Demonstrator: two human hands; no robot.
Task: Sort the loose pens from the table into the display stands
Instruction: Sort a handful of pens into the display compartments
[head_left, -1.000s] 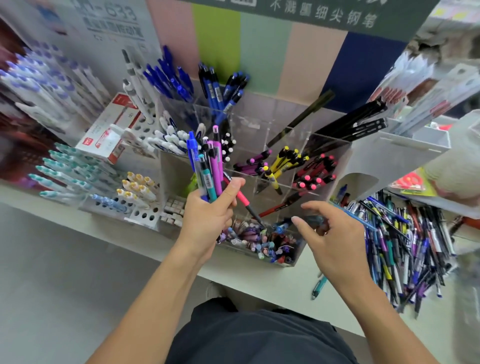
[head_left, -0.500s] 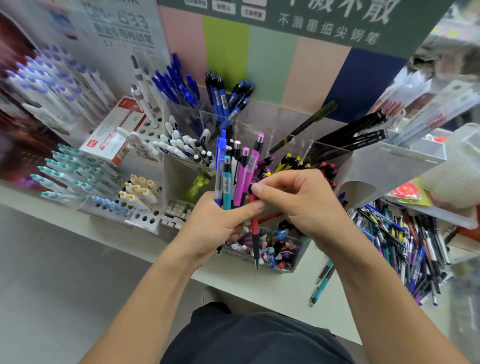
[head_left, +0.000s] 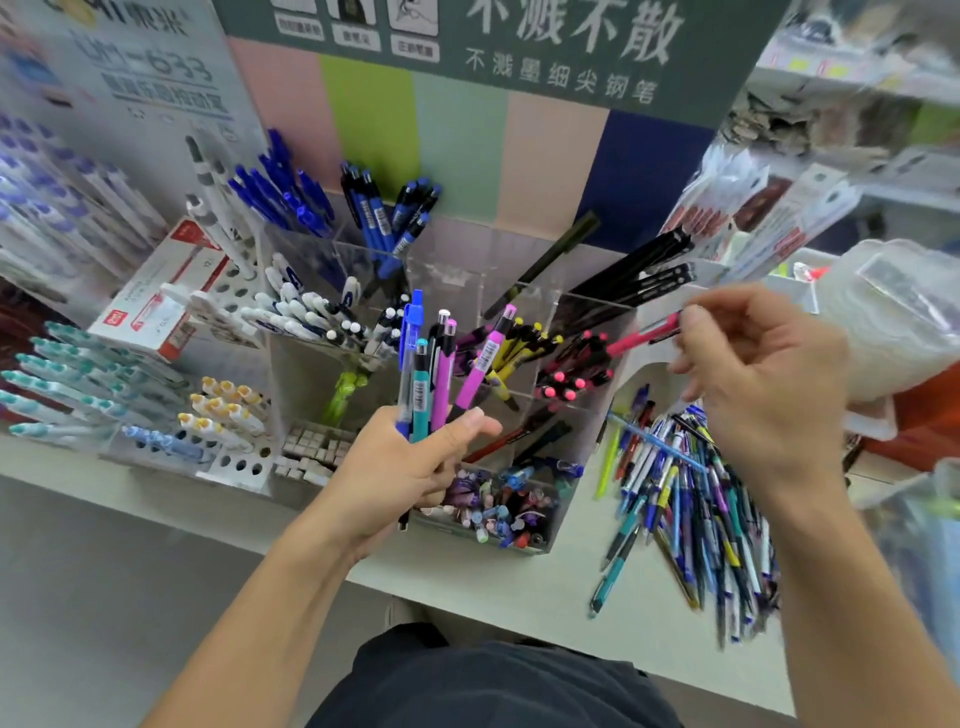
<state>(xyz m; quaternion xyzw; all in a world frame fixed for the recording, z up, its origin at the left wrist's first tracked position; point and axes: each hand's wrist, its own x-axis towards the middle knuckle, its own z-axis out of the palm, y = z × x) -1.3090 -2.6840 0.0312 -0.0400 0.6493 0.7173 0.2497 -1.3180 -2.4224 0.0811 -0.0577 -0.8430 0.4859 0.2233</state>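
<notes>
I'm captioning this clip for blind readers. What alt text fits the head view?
At a shop counter, the left hand grips a bunch of pens upright while the right hand pinches a pink pen over a clear stand of sorted pens. A pile of loose pens lies on the table to the right.

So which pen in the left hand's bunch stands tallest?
The blue pen at the bunch's left edge. Its clip end rises above the teal and pink pens beside it in the left hand.
</notes>
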